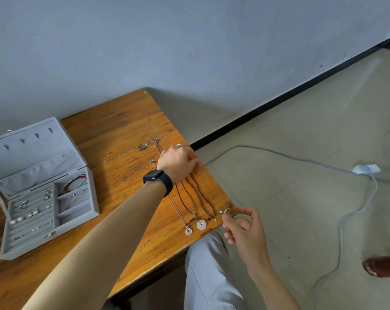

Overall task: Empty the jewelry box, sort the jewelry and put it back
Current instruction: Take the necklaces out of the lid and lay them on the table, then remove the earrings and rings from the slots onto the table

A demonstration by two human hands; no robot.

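Note:
The grey jewelry box stands open at the table's left, with rings and earrings in its slotted part and cords in its right compartments. Several necklaces lie side by side near the table's right edge: two with white disc pendants, a dark red bead necklace, and a thin silver necklace with its pendant at the near corner. My left hand, with a black watch on the wrist, pinches the far end of the thin silver necklace. My right hand hovers off the table corner, thumb and forefinger just beside the silver pendant, holding nothing.
The wooden table ends right beside the necklaces. A small ring lies just beyond my left hand. My knee in grey trousers is under the corner. A power strip and cable lie on the floor; a brown shoe is at the right.

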